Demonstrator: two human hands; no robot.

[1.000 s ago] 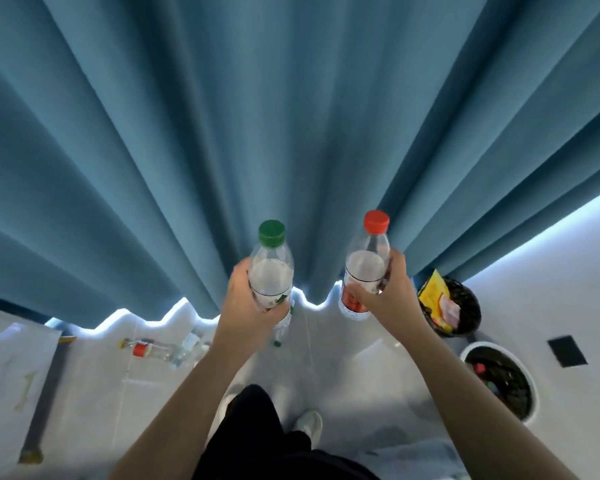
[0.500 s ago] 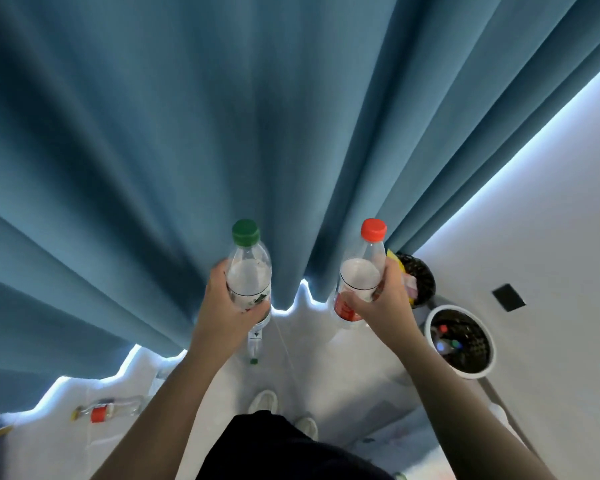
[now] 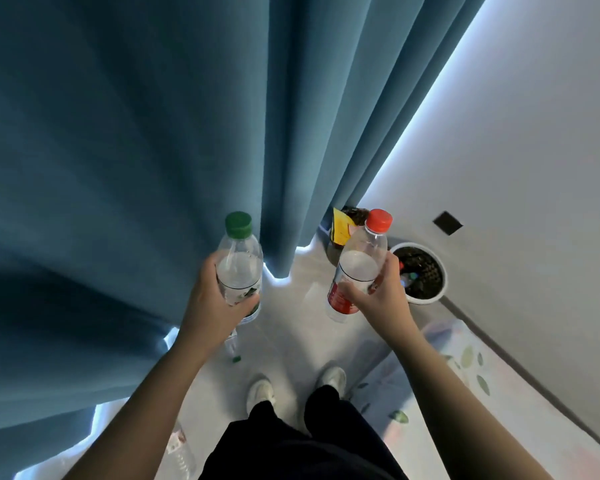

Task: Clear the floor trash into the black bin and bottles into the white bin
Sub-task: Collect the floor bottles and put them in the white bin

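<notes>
Where the person stands: white shoes (image 3: 261,392) are planted on the pale floor (image 3: 291,327), toes towards the corner with both bins. This looks like an approach to drop things off.
Floor leftovers: a clear bottle (image 3: 179,452) lies at the lower left by the curtain hem. A small bottle (image 3: 232,346) lies just ahead of the shoes, partly hidden by the left wrist. Neither has been collected yet.
Leaf-print sheet (image 3: 465,368): it is spread on the floor along the wall, to the right of the feet.
Left hand (image 3: 210,303): its grip is wrapped round the lower body of the green-capped bottle (image 3: 239,268), which is held cap up, probably to carry it steadily.
Right hand (image 3: 381,296): its grip is curled round the red-capped bottle (image 3: 361,268) at the label. The bottle leans slightly towards the bins and is the nearer of the two to them.
Labels: one bottle has a red band and the other a green-and-white one. The writing on both is too blurred to read.
White bin (image 3: 430,298): it stands against the wall just beyond the right hand. Bottles with coloured caps show inside, so it is the fitting target for both held bottles.
Black bin (image 3: 355,214): it sits farther off at the curtain's edge, partly hidden behind the red-capped bottle. A yellow wrapper (image 3: 340,232) pokes out of it.
Blue curtain (image 3: 153,133): it hangs to the floor and fills the far view.
</notes>
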